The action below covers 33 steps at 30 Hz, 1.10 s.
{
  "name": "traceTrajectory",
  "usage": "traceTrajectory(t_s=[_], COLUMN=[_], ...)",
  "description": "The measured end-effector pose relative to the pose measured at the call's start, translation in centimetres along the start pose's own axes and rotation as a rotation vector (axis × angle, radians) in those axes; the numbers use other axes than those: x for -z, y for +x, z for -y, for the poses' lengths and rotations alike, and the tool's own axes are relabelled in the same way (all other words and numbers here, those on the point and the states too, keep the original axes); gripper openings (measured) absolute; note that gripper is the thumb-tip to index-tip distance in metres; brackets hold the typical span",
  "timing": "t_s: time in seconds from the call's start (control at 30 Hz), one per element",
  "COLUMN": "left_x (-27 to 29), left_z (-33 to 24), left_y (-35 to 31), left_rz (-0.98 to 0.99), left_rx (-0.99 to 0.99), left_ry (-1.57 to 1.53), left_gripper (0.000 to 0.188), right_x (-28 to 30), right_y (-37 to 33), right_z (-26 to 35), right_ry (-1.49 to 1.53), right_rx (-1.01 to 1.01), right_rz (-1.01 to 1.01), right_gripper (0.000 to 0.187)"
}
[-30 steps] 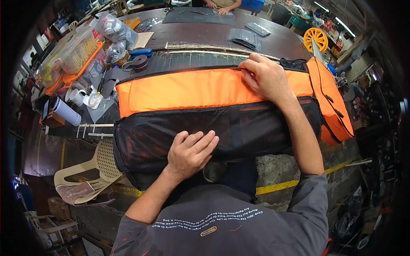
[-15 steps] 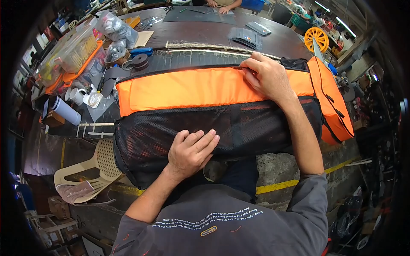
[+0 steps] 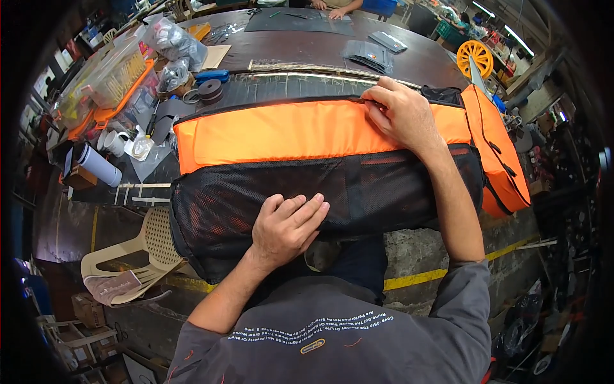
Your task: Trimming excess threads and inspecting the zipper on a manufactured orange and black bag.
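A long orange and black bag (image 3: 268, 135) with a mesh front lies across the near side of the worktable, in front of me. My left hand (image 3: 288, 225) rests open on the black mesh panel (image 3: 256, 185), fingers stretched out and close together. At the bag's far long edge, my right hand (image 3: 398, 115) is closed, with thumb and fingers pinching at the black edging (image 3: 307, 101). What exactly lies between those fingertips is mostly hidden. At the right end, an orange zippered section (image 3: 495, 150) sticks out past the main body.
Plastic bins (image 3: 118, 80), bagged parts and a white tumbler (image 3: 99, 166) crowd the table's left. A black tape roll (image 3: 210, 91) lies behind the bag. A beige chair (image 3: 144, 256) stands lower left. Across the dark table (image 3: 288, 48), another person's hands (image 3: 336, 13) rest.
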<state>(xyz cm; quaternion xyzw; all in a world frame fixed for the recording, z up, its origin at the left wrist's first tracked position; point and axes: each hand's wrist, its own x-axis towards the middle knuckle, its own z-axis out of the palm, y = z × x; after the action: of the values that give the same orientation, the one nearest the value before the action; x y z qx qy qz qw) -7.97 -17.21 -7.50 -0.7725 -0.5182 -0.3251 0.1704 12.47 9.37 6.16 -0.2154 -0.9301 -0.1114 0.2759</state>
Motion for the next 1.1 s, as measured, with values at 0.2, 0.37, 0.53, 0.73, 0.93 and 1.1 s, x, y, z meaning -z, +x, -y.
traceTrajectory(t_s=[0.2,0.37,0.53,0.73,0.93,1.1], left_x=[0.0,0.0,-0.2,0.3,4.6,6.2], left_z=[0.0,0.0,0.0,0.0,-0.8,2.3], left_y=[-0.1,0.1,-0.2,0.5,4.2,12.4], left_rz=[0.002,0.009,0.008,-0.018,0.151,0.004], left_rx=[0.000,0.000,0.003,-0.009,0.086,0.116], left_ry=[0.001,0.006,0.009,0.014,-0.165,-0.256], left_gripper=[0.060,0.060,0.060,0.062,0.047,0.023], right_x=[0.1,0.1,-0.4,-0.7,-1.1,-2.2], right_y=[0.2,1.3,2.4,2.9,1.7,2.2], right_z=[-0.2,-1.5,-3.2,-3.6,-2.9,-3.9], right_ry=[-0.011,-0.044,0.026,1.157,0.316,0.397], right_rx=[0.028,0.063,0.141,-0.346,-0.175,-0.255], right_rz=[0.012,0.100,0.138,0.312,0.207,0.266], right_gripper=[0.014,0.013,0.013,0.020,0.034,0.028])
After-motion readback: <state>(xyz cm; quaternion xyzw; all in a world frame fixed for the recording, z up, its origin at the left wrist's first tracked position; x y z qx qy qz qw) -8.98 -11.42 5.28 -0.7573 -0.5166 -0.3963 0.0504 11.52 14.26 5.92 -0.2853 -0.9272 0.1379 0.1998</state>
